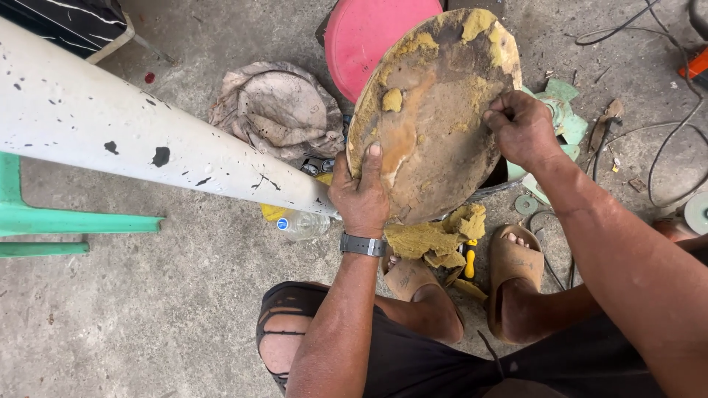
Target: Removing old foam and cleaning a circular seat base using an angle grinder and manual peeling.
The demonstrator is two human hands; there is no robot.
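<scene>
A green frame (44, 228) sits at the far left on the concrete floor (147, 324), and a white pipe (147, 147) with black specks slants across from the upper left toward the middle. Behind its lower end lies a crumpled dirty cloth (276, 110), and under its tip a clear bottle (302, 223) with a blue cap rests on the floor.

The left hand (361, 191), a grey watch (362, 245) on its wrist, is clamped on the lower left edge of a round wooden disc (435, 118), thumb pressed flat on its face. The disc stands tilted on edge in the middle of the view, patches of yellow foam stuck to its rim and face. A pink round lid (369, 33) lies behind it. Torn foam pieces (435, 239) are piled below the disc, just above the person's sandals (516, 262).

The right hand (522, 129) is closed against the disc's right edge, fingers curled tight; whether it pinches foam or a tool cannot be told. Cables (664, 147) trail across the floor at the right.
</scene>
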